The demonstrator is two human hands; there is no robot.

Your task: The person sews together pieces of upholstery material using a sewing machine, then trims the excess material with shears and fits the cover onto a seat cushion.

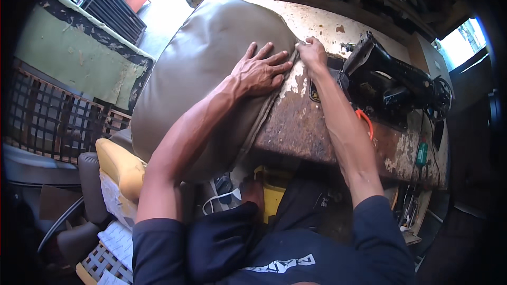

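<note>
A large brown-grey leatherette cushion cover [211, 37] bulges across the left of the worktable, and part of it hangs over the near edge. Flat on its upper face, close to the piped seam [257, 125], lies my left hand [259, 69] with the fingers spread. At the cover's right corner my right hand [311, 54] is closed, pinching the seamed edge between thumb and fingers. A black sewing machine [396, 76] stands just right of that hand, apart from the cover.
The worn wooden table [296, 132] has peeling paint. An orange loop handle [365, 124] rests beside the machine, and a green-handled tool [421, 154] lies near the right edge. Yellow foam [119, 166] and webbed frames [47, 116] crowd the left side.
</note>
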